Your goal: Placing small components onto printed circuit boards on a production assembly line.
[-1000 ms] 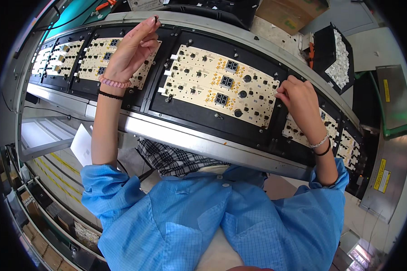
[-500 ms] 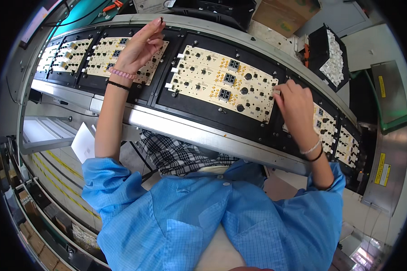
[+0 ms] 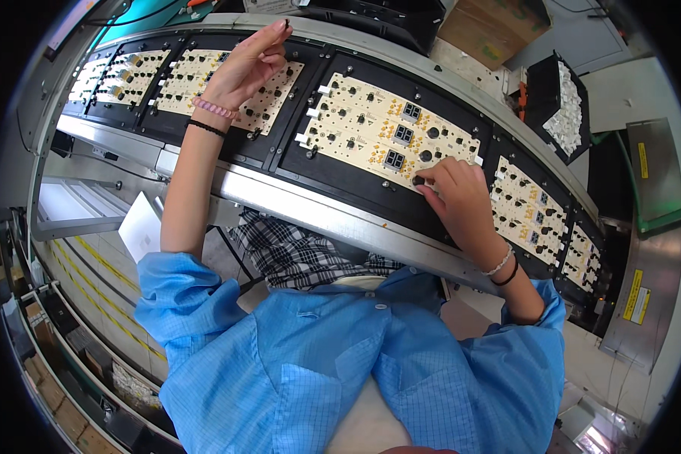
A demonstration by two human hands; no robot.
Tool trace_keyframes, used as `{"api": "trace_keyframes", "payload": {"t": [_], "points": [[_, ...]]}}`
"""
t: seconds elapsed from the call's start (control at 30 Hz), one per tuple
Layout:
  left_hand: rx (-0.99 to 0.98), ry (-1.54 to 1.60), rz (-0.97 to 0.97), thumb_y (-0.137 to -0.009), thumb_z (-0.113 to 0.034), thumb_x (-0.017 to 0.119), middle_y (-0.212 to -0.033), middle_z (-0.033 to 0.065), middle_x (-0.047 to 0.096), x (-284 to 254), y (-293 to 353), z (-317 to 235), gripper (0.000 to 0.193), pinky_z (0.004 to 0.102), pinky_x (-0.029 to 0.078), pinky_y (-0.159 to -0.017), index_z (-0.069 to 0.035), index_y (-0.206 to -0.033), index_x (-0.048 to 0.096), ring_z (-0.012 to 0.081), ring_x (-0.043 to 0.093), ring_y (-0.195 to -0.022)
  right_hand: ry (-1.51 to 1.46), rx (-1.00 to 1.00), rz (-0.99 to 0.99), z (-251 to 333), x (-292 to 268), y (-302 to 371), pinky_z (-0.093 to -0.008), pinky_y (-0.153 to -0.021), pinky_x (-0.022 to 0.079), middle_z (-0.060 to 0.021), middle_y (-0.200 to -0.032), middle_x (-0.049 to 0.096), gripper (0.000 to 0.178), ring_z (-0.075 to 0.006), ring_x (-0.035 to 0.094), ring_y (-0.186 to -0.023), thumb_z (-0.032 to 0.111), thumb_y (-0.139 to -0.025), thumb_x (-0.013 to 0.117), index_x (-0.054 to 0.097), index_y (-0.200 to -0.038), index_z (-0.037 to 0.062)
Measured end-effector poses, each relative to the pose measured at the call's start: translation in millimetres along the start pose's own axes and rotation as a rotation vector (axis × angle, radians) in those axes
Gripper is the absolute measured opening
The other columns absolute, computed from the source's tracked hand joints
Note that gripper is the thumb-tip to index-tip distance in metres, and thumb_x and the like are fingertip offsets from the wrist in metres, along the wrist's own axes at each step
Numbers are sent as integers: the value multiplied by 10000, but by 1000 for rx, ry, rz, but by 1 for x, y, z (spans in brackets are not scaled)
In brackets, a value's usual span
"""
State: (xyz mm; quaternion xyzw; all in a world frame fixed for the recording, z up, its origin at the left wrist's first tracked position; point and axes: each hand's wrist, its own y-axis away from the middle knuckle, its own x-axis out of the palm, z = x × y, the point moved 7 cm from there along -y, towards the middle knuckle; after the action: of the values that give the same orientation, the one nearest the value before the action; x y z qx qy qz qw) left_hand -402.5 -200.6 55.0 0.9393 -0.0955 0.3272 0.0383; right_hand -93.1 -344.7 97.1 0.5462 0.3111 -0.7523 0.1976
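Observation:
A cream circuit board (image 3: pixel 340 106) with two-digit displays (image 3: pixel 402 135) lies in a black tray (image 3: pixel 340 175) in front of me. At its near right corner, the thumb and fingertips of my right hand (image 3: pixel 461 198) pinch a round black component (image 3: pixel 418 181). Similar round parts sit farther up the board. My left hand (image 3: pixel 253 64) is raised over the neighbouring board (image 3: pixel 180 82) on the left, with a small black part (image 3: pixel 287 25) pinched between thumb and forefinger. Its exact kind is too small to make out. A white connector (image 3: pixel 478 160) shows at the main board's right edge.
More boards in trays (image 3: pixel 526 212) continue on the right along a metal rail (image 3: pixel 295 198). Behind the line stand a black bin of white parts (image 3: pixel 566 113), a cardboard box (image 3: pixel 492 30) and a black container (image 3: pixel 386 19).
My right hand has moved left and nearer, from the board's right edge to the round black component. My left hand still holds its small black part. The whole view has shifted slightly.

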Motion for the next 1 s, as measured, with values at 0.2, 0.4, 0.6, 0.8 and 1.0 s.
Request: {"api": "trace_keyframes", "payload": {"t": [0.2,0.4,0.6,0.8,1.0], "points": [[-15,-22,0,-901,-216,695,-984,9,618,-3,-3,2,229,156,351,-544,-30,-1021,638,12,395,-641,-159,63,52,-10,0,-5,-338,-768,384,-35,-856,541,210,-197,555,-825,90,-787,715,632,-980,86],[-10,-38,13,-907,-219,686,-987,4,612,-6,-3,-3,226,157,349,-543,-32,-1024,634,12,385,-636,-80,91,33,-9,5,-4,-330,-740,372,-30,-832,522,213,-189,549,-796,96,-778,725,621,-964,94],[-14,-46,16,-909,-222,684,-976,-3,605,-9,-3,-4,230,156,348,-544,-32,-1027,632,12,376,-635,-39,53,33,-4,3,-5,-331,-729,366,-30,-820,518,206,-189,543,-774,114,-778,726,617,-952,98],[-5,-57,8,-906,-227,687,-971,-10,604,-13,-1,-8,241,153,355,-547,-30,-1031,630,10,380,-634,-54,39,42,-4,0,-7,-330,-740,367,-31,-815,526,198,-191,545,-776,134,-775,727,614,-932,94],[-8,-75,4,-934,-225,645,-963,-19,608,-15,0,-10,216,152,351,-554,-36,-1038,624,11,367,-632,-36,38,53,-1,2,-9,-337,-759,376,-31,-820,534,204,-202,552,-798,129,-767,731,617,-931,91]]}}
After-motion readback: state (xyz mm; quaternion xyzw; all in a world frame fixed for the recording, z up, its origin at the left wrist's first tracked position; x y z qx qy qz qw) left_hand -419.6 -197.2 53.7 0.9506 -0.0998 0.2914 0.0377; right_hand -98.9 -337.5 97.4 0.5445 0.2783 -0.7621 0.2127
